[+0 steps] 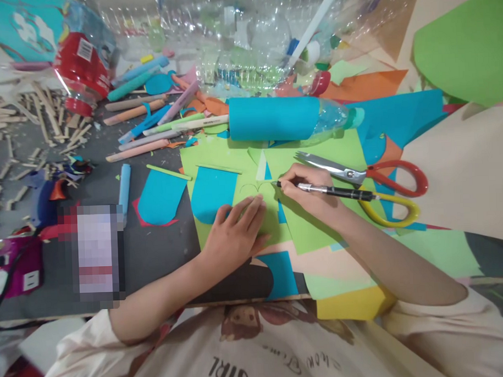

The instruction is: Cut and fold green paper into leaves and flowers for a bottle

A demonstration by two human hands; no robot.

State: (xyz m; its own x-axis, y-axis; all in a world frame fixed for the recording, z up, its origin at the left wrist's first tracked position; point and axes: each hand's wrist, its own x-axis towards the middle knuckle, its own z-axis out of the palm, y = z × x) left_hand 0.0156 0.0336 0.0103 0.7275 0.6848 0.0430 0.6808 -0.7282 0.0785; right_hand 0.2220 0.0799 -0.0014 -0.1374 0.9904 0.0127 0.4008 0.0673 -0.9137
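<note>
My right hand grips a black and silver pen, its tip at the green paper. Thin curved lines are drawn on that paper between my hands. My left hand lies flat on the sheet with its fingers stretched out. Beside it to the left is a blue rounded paper piece with a green strip along its top; a similar blue piece lies further left over red paper. Scissors with red and yellow handles rest just beyond my right hand and partly under the pen.
A plastic bottle wrapped in blue paper lies across the far side. Clear bottles are heaped behind it. Coloured sticks and wooden pieces cover the left. A purple device with a cable sits at the left edge.
</note>
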